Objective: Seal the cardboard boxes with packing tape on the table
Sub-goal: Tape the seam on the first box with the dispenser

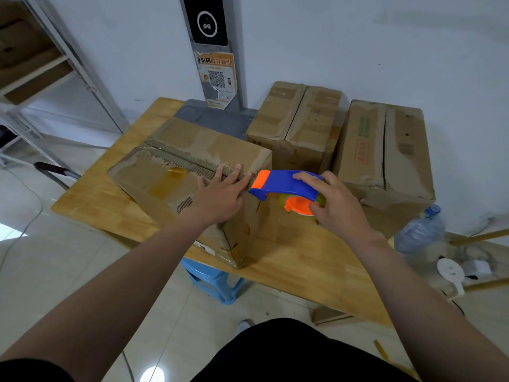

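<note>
A worn cardboard box [176, 161] lies on the wooden table [303, 260], its top seam torn and rough. My left hand [220, 194] presses flat on the box's near right end, fingers straight along the seam. My right hand [334, 205] grips a blue and orange tape dispenser [286, 186]. The dispenser's orange front end meets the box's right top edge, just beside my left fingertips. Two more closed cardboard boxes stand behind: one [297, 125] at the back middle, one [385, 150] at the back right.
A blue plastic stool [214, 282] stands under the table's front edge. A large clear water bottle [421, 230] sits on the floor to the right, with cables and a white device beside it. Metal shelving [55, 78] stands at the left. A grey post rises behind the table.
</note>
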